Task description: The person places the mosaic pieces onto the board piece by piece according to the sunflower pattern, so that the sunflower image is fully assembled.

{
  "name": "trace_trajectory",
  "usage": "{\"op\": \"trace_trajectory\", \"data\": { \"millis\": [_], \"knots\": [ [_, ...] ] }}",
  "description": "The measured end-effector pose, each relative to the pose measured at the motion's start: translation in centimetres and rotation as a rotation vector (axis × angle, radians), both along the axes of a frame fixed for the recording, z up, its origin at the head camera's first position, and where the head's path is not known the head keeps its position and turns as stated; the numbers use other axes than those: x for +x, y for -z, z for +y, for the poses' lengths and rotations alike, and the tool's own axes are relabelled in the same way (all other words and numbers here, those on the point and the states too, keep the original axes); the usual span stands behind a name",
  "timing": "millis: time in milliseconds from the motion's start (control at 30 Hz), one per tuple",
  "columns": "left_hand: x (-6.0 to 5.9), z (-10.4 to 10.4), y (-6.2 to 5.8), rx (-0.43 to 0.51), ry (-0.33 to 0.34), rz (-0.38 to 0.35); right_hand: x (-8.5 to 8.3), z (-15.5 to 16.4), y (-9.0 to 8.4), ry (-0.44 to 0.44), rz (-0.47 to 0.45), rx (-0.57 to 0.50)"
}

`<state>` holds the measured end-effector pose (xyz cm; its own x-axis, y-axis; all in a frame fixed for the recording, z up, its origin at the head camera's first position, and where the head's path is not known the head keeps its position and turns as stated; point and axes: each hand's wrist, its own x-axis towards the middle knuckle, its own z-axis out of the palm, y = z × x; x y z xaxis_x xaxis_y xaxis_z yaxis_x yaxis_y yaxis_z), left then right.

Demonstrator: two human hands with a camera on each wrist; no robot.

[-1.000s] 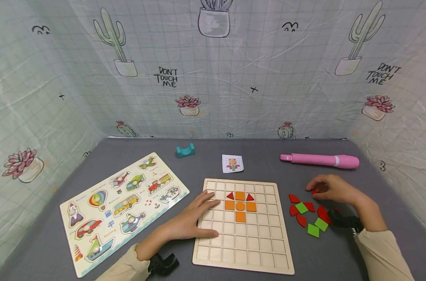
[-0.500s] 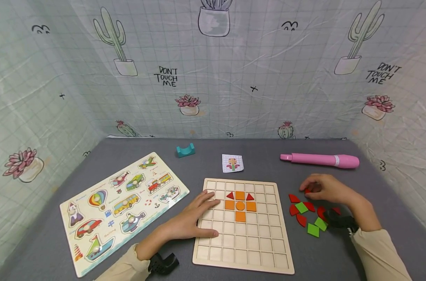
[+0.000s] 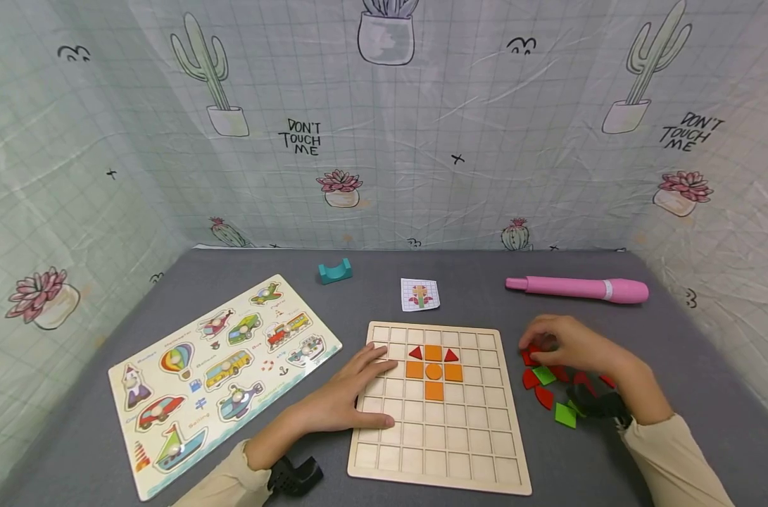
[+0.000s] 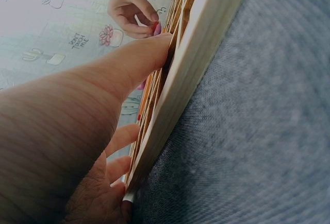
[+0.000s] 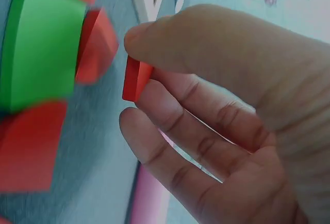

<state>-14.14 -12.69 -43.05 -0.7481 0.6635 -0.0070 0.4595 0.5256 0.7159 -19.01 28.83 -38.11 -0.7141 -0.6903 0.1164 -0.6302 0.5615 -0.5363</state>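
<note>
Right hand (image 3: pixel 570 345) moved left, pinching red piece (image 5: pixel 136 79).

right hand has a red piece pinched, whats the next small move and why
Probably lift the red piece clear of the loose pile and carry it left toward the grid board. The right hand pinches it between thumb and fingers just off the board's right edge, the left hand rests flat on the board's left side, and the orange cross with two red triangles has open cells around it.
</note>
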Motion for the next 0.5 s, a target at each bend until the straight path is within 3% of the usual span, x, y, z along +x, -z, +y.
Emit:
{"op": "trace_trajectory", "data": {
  "millis": [500],
  "knots": [
    [0.0, 0.0, 0.1, -0.005, -0.003, 0.002, 1.4, -5.0, -0.2, -0.136, -0.057, 0.006]
  ]
}}
